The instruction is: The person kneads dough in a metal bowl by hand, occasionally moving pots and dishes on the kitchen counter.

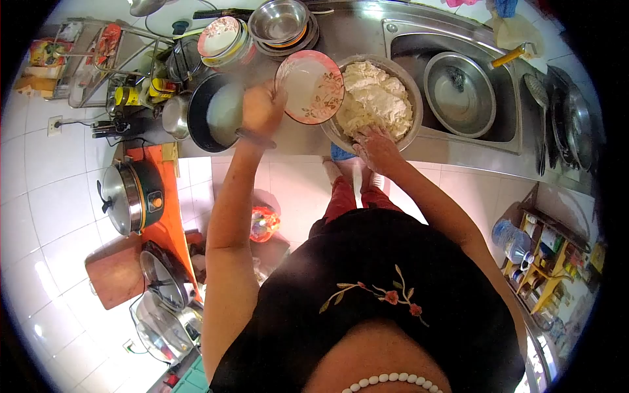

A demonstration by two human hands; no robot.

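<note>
My left hand (263, 108) grips the rim of a bowl (309, 87) with a pink edge and a flower pattern. This bowl hangs between a dark pot (208, 111) of whitish liquid and a wide metal basin (415, 121). Clumpy, pale flour dough (380, 98) fills much of the basin, and the bowl's right edge overlaps the basin's left rim. My right hand (378, 149) lies on the near side of the dough, fingers stretched out and whitened with flour. What the flowered bowl contains, if anything, is hard to make out.
Right of the basin, a sink (406, 49) holds a metal bowl (460, 95) under a yellow-handled tap (511, 56). Stacked bowls (219, 38) and metal dishes (278, 23) stand behind. A small saucepan (175, 116) sits left of the pot; a lidded cooker (131, 196) stands farther left.
</note>
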